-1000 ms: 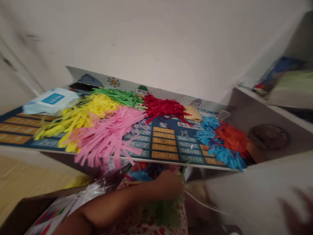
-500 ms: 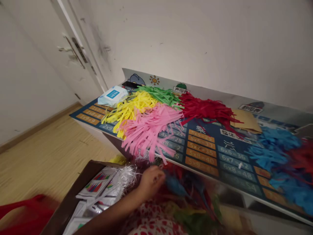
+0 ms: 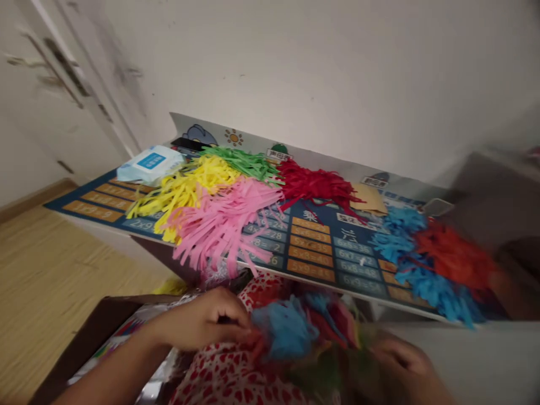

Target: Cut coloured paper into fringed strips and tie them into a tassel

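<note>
Over my lap a bunch of multicoloured paper streamers (image 3: 289,329), blue, red, yellow and green, hangs between my hands. My left hand (image 3: 217,320) is closed at the left end, pinching the red and blue strips. On the other side my right hand (image 3: 400,357) is closed around the green end, blurred by motion. On the table just beyond lie fringed bundles: pink streamers (image 3: 230,219), yellow streamers (image 3: 189,188), green streamers (image 3: 247,163) and red streamers (image 3: 316,183).
The table (image 3: 314,270) bears a times-table sheet. A wipes pack (image 3: 149,164) sits at its left, a brown envelope (image 3: 369,198) at the back. Blue streamers (image 3: 439,289) lie at the right; another person's blurred hand (image 3: 512,289) is beside orange-red streamers (image 3: 453,256). An open box (image 3: 88,332) stands lower left.
My left hand has come lower and pinches the streamer bunch, which has spread out between both hands. My right hand has come into view. The view has turned right, showing another person's hand at the right.
</note>
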`<control>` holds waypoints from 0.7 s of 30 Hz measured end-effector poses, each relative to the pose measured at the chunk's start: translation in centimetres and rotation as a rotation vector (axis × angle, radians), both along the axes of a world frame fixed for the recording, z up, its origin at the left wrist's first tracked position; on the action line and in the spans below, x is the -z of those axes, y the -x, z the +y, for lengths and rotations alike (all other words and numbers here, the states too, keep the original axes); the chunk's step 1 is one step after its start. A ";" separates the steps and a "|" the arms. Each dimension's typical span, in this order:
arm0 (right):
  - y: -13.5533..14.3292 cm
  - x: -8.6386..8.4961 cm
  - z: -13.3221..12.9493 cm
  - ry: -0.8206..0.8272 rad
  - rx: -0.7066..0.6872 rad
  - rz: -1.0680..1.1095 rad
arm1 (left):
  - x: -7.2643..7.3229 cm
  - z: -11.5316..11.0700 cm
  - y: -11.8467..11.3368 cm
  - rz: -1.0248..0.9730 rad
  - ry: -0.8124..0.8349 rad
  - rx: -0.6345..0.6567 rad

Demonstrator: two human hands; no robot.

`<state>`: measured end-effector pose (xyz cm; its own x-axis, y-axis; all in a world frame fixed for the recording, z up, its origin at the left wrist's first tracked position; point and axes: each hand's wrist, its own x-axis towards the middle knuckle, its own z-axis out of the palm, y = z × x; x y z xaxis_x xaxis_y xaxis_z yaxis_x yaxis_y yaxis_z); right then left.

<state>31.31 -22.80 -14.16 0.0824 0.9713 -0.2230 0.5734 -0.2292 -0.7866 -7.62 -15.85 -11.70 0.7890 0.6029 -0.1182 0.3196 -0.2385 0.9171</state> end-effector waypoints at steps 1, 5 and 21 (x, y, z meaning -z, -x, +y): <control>0.4 -0.6 0.1 -0.041 -0.008 -0.017 | -1.5 0.5 -0.1 -0.014 -0.008 -0.047; 0.7 -2.5 0.0 -0.188 0.028 0.082 | -3.5 1.9 -1.1 -0.121 -0.029 -0.207; 1.4 -1.8 1.9 -0.235 0.074 0.222 | -2.3 1.7 -1.2 -0.238 0.043 -0.337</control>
<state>29.87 -20.94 -12.34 0.1292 0.9915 -0.0135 0.3705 -0.0609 -0.9268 -6.40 -14.14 -9.36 0.5568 0.8305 0.0131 0.1515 -0.1170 0.9815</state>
